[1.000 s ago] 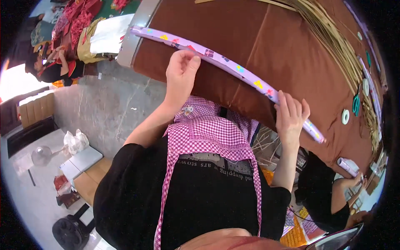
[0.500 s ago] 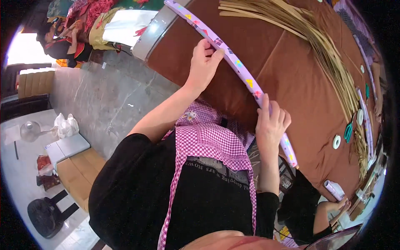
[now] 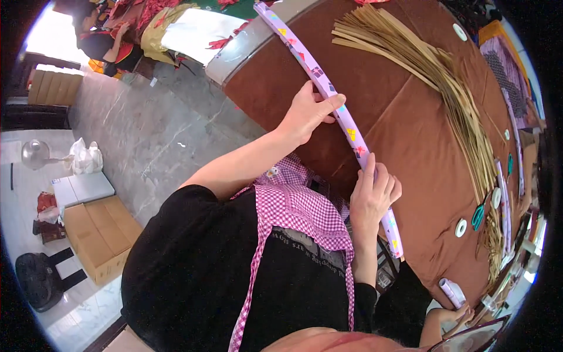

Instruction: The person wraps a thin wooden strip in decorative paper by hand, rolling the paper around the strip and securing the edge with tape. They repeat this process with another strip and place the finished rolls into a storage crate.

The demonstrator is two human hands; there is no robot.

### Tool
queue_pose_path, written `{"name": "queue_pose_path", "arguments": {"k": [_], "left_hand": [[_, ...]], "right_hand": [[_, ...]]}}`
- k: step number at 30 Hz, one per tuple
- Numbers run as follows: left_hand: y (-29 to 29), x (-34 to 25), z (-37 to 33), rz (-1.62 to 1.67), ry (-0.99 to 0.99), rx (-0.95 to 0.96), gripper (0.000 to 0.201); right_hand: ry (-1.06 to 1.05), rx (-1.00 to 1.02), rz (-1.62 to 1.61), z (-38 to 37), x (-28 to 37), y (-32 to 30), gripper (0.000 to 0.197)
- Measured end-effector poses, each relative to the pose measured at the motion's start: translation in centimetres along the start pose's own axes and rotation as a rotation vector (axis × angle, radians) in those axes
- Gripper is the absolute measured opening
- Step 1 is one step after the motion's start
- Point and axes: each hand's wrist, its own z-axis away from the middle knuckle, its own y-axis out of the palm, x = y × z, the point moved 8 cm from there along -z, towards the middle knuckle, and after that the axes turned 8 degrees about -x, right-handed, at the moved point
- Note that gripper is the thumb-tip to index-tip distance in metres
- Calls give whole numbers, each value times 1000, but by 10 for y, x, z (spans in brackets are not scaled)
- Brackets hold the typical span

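Note:
A long, thin lilac roll (image 3: 299,53) with a colourful printed pattern slants across the near edge of the brown table. Its far end points to the upper left, and a bit of wood-coloured tip shows at its near end. My left hand (image 3: 311,112) grips the roll around its middle, thumb on top and fingers curled beneath. Closer to the near end, my right hand (image 3: 375,193) is closed round it, fingers laid over the top. Parts of the roll are hidden under both hands.
Long tan strips (image 3: 434,70) lie in a bundle across the brown cloth (image 3: 422,158). Green scissors (image 3: 478,217) and a white tape roll (image 3: 461,227) are at the right. A co-worker's hand (image 3: 454,317) holds a small lilac roll (image 3: 450,292). A cardboard box (image 3: 99,232) stands at the left.
My left hand has slid along the roll toward my right hand, its thumb now lying across the top. My right hand keeps its place on the roll. The whole view has shifted somewhat.

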Motion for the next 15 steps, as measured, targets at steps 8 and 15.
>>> {"name": "queue_pose_path", "arguments": {"k": [8, 15], "left_hand": [[2, -3, -10, 82, 71, -38, 35], [4, -10, -7, 51, 139, -28, 26]], "right_hand": [[-29, -35, 17, -1, 8, -5, 49], [-22, -35, 36, 2, 9, -4, 50]]}}
